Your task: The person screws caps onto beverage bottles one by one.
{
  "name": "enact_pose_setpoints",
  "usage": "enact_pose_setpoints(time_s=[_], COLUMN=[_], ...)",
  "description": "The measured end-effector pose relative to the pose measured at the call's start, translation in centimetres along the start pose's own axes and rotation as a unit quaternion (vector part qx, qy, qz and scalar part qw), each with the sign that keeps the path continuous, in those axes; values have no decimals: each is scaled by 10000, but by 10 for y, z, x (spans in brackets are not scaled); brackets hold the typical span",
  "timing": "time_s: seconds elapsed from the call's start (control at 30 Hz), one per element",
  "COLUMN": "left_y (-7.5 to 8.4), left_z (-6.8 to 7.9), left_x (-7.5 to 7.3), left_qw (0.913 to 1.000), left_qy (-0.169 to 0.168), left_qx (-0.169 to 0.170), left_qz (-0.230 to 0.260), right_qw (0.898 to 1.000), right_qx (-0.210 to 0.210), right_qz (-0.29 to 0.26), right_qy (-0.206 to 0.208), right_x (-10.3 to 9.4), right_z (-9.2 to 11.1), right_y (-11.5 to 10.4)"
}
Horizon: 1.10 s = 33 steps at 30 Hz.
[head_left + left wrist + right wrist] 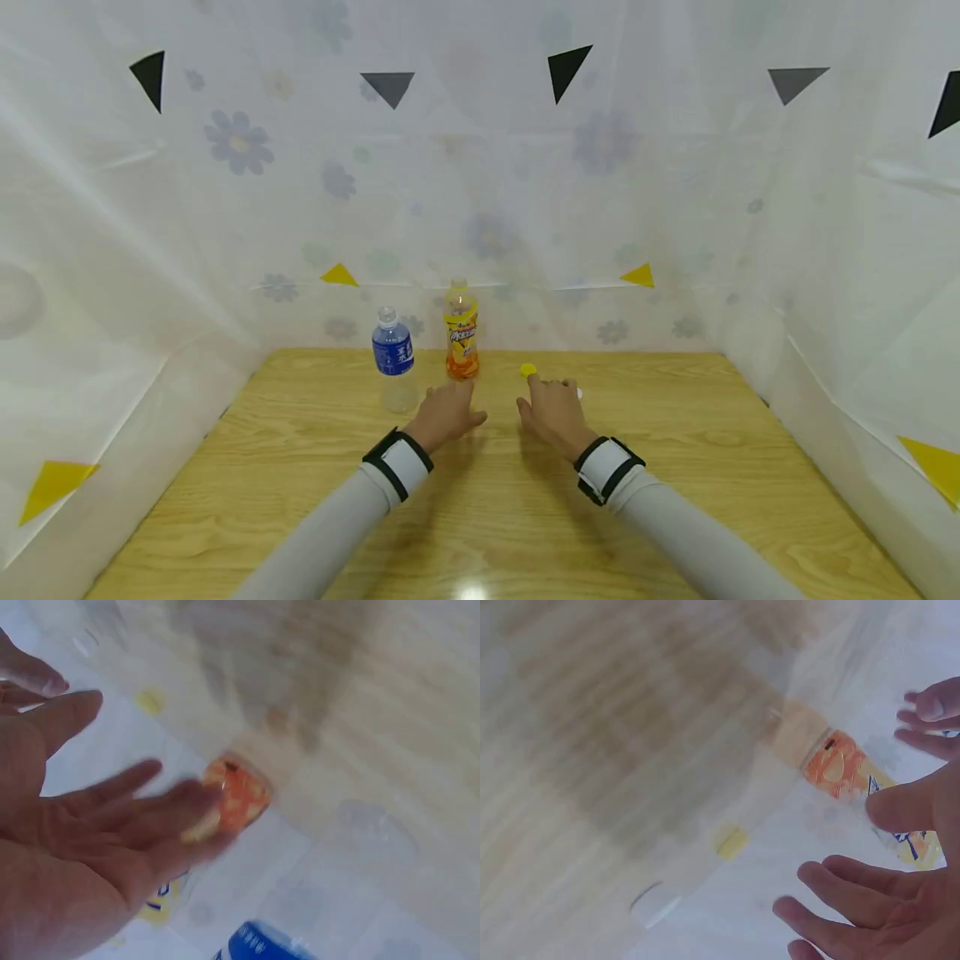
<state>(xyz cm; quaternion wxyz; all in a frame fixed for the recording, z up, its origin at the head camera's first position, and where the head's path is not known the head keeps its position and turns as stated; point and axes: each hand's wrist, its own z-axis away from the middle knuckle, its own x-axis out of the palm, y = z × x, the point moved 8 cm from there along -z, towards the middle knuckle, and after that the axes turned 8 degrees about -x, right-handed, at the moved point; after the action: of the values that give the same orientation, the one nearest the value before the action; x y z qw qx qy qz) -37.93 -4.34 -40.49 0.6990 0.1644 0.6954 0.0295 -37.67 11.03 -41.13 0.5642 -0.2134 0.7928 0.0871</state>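
Above the table my left hand point(448, 414) reaches forward with relaxed fingers and nothing in them. Just left of it stands a clear water bottle point(393, 357) with a blue label and an uncovered mouth. Beyond that hand is an upright juice bottle point(462, 335), its label orange and yellow, also without a cap. My right hand point(553, 414) hangs empty too, fingers loosely spread in the right wrist view. A yellow bottle cap point(731, 841) lies past its fingertips, and a white bottle cap point(655, 904) lies beside that, partly hidden by the hand in the head view.
The wooden table point(675, 433) is enclosed at the back and sides by a pale flowered sheet point(487, 167). Black, grey and yellow triangles mark the sheet. Both forearms, in light sleeves with wrist straps, come in from the front edge.
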Motion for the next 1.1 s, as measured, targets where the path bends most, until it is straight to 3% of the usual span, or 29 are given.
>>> enact_pose_setpoints(time_s=[0.13, 0.23, 0.3, 0.43, 0.6, 0.73, 0.83, 0.97, 1.03, 1.1], left_y=[11, 15, 14, 5, -13, -43, -67, -94, -103, -109], left_z=[-4, -2, -1, -3, -5, -7, -6, -1, 0, 2], left_x=[-35, -68, -91, -126, -153, -168, -172, -163, -154, -144], left_qw=[9944, 9806, 9707, 9558, 9414, 9236, 8973, 8652, 8593, 8591], left_qy=[872, 1738, 2202, 2799, 3302, 3627, 3861, 3937, 3828, 3676], left_qx=[603, 900, 898, 714, 400, -112, -472, -910, -1053, -1126], left_qz=[-26, 102, 343, 553, 562, 1232, 2088, 2969, 3225, 3379], right_qw=[9998, 10000, 9999, 9997, 9994, 9987, 9978, 9953, 9930, 9902], right_qx=[-111, 1, 73, 132, 289, 445, 580, 741, 906, 1107], right_qz=[99, 19, -23, 37, -27, -101, -259, -620, -761, -812], right_qy=[107, 76, 90, 205, 207, 207, 187, 78, -54, -243], right_x=[-8, -9, -11, -16, -24, -27, -27, -24, -20, -15], right_z=[-7, -10, -11, -11, -10, -12, -12, -10, -8, -6], right_y=[8, 19, 27, 41, 55, 65, 75, 86, 90, 94])
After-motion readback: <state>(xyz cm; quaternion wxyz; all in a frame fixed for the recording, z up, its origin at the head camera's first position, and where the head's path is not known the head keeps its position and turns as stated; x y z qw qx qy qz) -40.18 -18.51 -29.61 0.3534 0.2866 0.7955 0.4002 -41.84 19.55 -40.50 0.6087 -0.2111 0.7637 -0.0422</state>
